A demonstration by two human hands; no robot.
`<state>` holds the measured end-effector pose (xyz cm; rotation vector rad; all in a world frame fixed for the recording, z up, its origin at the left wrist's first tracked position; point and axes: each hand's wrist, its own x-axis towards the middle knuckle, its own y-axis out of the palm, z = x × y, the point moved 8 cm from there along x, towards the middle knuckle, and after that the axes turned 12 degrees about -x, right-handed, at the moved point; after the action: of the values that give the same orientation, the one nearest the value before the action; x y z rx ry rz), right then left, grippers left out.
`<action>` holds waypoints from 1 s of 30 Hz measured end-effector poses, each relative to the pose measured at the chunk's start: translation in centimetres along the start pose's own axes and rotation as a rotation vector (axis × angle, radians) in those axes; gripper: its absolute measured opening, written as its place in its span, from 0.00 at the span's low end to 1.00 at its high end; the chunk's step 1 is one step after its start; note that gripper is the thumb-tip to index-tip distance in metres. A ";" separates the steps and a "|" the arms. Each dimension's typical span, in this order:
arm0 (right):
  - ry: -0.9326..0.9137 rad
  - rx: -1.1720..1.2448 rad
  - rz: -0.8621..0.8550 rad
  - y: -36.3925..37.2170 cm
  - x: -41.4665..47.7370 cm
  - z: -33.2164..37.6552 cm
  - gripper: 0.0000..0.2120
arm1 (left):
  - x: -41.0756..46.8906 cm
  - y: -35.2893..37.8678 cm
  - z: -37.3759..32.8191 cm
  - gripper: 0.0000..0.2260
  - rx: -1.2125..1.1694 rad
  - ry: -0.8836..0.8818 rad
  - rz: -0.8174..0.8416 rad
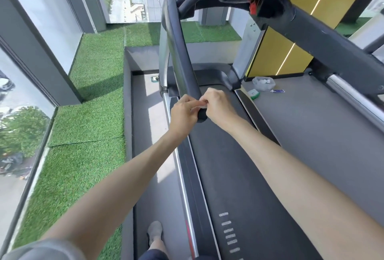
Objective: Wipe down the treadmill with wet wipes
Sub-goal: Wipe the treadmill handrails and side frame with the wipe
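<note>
treadmill (224, 176): 1 | hands: 2, left hand (182, 112), right hand (218, 106) | wipe (202, 105): 1 | plastic bag (263, 83): 1 | green packet (254, 94): 1 | blue sachet (278, 91): 1

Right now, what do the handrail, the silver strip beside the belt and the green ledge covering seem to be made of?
Handrail: black moulded rubber or plastic, smooth with a soft sheen. Silver strip: probably brushed aluminium, given its bright linear reflection. Green ledge covering: artificial turf, short plastic blades laid in tiles with visible seams.
</note>
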<state>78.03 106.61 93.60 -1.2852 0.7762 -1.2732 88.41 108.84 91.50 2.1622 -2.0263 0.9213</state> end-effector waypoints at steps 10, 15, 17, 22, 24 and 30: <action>0.007 0.024 -0.199 -0.2 -3.2 0.1 0.12 | -2.0 0.4 -1.6 0.08 0.015 0.039 -0.007; -0.019 0.048 -0.386 0.1 -4.9 0.2 0.10 | -3.1 1.0 -1.3 0.11 0.160 0.207 -0.088; -0.022 0.069 -0.447 0.3 -5.8 0.2 0.10 | -3.4 1.0 -1.7 0.11 0.195 0.273 -0.098; -0.002 0.126 -0.575 0.6 -7.2 0.0 0.13 | -3.7 1.4 -1.0 0.17 0.296 0.442 -0.069; 0.003 0.140 -0.605 0.9 -7.5 -0.2 0.12 | -4.0 1.6 -0.8 0.21 0.318 0.488 -0.065; 0.009 0.150 -0.662 1.7 -7.9 -0.5 0.13 | -4.5 2.1 -0.6 0.15 0.387 0.586 -0.005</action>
<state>76.34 113.73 90.07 -1.4672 0.2443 -1.8194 86.36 112.84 89.24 1.7241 -1.6492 1.8078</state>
